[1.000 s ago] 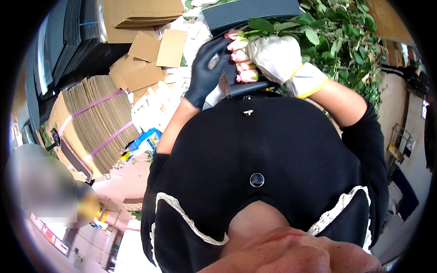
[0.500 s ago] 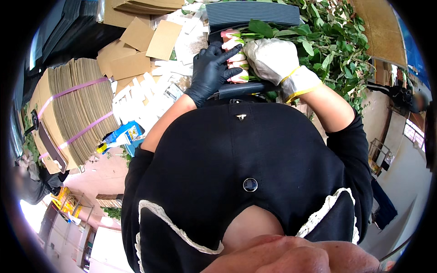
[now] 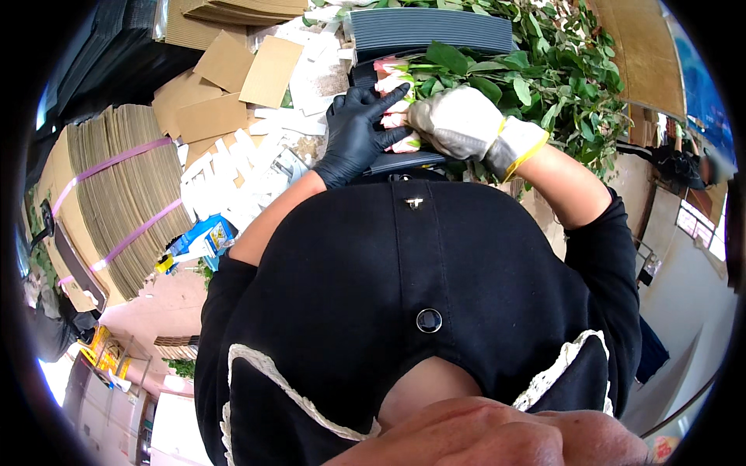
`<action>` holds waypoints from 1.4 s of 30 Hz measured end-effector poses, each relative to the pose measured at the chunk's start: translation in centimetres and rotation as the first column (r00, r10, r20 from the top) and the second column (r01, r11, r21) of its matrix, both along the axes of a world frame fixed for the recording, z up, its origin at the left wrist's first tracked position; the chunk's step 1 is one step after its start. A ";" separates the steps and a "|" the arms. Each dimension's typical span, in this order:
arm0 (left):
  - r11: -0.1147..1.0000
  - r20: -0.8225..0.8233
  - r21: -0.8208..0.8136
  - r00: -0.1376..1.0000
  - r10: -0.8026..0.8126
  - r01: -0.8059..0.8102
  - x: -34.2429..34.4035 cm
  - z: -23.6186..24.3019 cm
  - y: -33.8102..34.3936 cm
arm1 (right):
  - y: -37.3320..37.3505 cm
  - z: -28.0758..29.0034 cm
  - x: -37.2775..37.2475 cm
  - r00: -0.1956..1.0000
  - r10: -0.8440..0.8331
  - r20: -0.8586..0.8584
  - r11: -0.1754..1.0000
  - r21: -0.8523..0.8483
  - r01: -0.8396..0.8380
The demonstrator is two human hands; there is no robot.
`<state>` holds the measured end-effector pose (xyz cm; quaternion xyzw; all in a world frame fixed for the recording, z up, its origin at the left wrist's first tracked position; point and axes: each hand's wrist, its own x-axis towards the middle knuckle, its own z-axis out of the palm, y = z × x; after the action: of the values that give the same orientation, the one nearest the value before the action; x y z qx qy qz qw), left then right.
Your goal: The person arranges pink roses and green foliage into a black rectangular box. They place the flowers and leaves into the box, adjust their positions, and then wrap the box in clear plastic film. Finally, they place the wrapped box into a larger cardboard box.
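**Near the dark ridged board [image 3: 431,31], a row of pink roses [image 3: 392,81]**

Just in front of the person's black garment [image 3: 342,295], the pink roses lie in a row, with their blooms toward the left and their leafy stems toward the right. The left hand [image 3: 353,128], in a black glove, is at the left side of this row. It is partly open: the index finger and the thumb are spread apart, and both reach over the blooms and touch them. The right hand [image 3: 458,123], in a whitish glove with a yellow edge, is just beside the blooms on their right side. Its fingers are curled, but their tips are hidden, so I cannot tell if they grip a stem.

Beyond the roses is the dark ridged board, and a second ridged piece [image 3: 408,161] shows between the roses and the garment. To the right there is a thick heap of green leaves [image 3: 571,85]. To the left of the black glove are scattered white strips [image 3: 233,171] and some flat brown cardboard pieces [image 3: 272,70], which partly overlap. Farther left stands a bundle of cardboard sheets [image 3: 128,194], bound with pink straps [image 3: 144,231]. Near the left forearm is a blue packet [image 3: 198,237].
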<state>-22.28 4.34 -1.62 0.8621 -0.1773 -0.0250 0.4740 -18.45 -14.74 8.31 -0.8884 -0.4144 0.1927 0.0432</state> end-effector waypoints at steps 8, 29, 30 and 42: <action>0.955 -0.187 -0.296 0.980 -0.061 0.003 1.1 -0.4 0.1 | 1.1 2.9 0.0 0.956 -0.133 -0.260 0.969 -0.237 0.071; 0.971 -0.198 -0.238 0.980 -0.020 -0.029 0.9 -0.6 -0.5 | 0.8 1.2 1.3 0.934 -0.121 -0.335 0.946 -0.324 0.006; 0.980 -0.172 -0.197 0.985 -0.019 -0.016 0.9 -0.5 -0.5 | 0.5 1.6 1.4 0.931 -0.112 -0.348 0.966 -0.259 0.019; 0.998 -0.086 -0.056 0.996 -0.009 0.004 0.5 -0.9 0.1 | 0.1 -0.1 1.8 0.955 -0.242 0.172 0.967 0.118 0.224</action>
<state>-21.77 4.46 -2.56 0.8462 -0.1600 -0.0588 0.5049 -16.66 -14.66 8.24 -0.9420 -0.3176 0.0826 0.0701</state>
